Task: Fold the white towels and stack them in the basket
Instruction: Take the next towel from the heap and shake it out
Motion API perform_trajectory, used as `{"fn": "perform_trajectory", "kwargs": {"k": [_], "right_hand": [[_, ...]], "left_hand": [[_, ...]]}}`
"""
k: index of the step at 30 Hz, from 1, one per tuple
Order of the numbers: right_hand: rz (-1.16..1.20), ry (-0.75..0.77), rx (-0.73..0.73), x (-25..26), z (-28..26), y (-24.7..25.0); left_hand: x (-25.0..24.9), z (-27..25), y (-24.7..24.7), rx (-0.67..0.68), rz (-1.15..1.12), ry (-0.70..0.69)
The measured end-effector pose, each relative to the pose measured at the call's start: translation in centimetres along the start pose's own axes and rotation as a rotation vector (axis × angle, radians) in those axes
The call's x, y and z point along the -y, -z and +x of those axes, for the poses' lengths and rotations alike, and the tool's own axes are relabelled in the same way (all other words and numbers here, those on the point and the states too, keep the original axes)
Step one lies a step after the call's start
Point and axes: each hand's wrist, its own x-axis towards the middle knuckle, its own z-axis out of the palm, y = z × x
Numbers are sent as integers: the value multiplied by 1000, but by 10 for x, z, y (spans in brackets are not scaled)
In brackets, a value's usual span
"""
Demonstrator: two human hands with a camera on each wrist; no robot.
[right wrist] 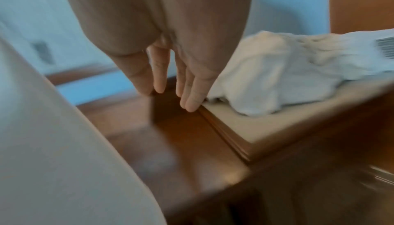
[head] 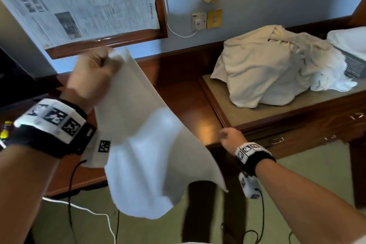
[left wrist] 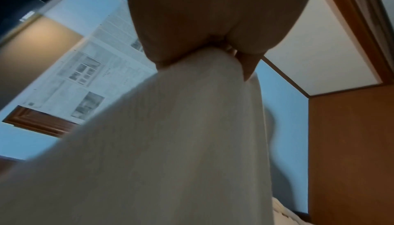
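Note:
My left hand (head: 93, 73) is raised and grips a corner of a white towel (head: 146, 144), which hangs loose below it over the desk edge. In the left wrist view the fingers (left wrist: 245, 63) pinch the bunched towel (left wrist: 170, 144). My right hand (head: 230, 136) hovers to the right of the towel with straight fingers and holds nothing; the right wrist view shows those fingers (right wrist: 192, 97) above the wood, the towel (right wrist: 53, 144) at its left. A heap of unfolded towels (head: 273, 69) lies on the desk. The grey basket (head: 354, 65) at far right holds a white towel (head: 350, 39).
The wooden desk (head: 190, 97) has a raised padded section (head: 257, 113) with drawers below. A framed newspaper (head: 79, 2) hangs on the blue wall beside wall sockets (head: 207, 21). Cables (head: 89, 210) trail over the green carpet.

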Motion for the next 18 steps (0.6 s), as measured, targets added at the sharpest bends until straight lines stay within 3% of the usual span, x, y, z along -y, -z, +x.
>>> {"fn": "perform_trajectory", "kwargs": {"k": [3,7,13,18], "right_hand": [[267,348,-10,83,-6,29],[594,707,167,167,-27,67],[547,865,139,204,-19,80],[499,960,93,224,-19,79]], "left_hand": [[-5,-11,-32,187,-1,1],[-3,-18,-49,338,-2,28],[-5,-20,-41,331,47,26],[3,-24,-35,234,19,68]]}}
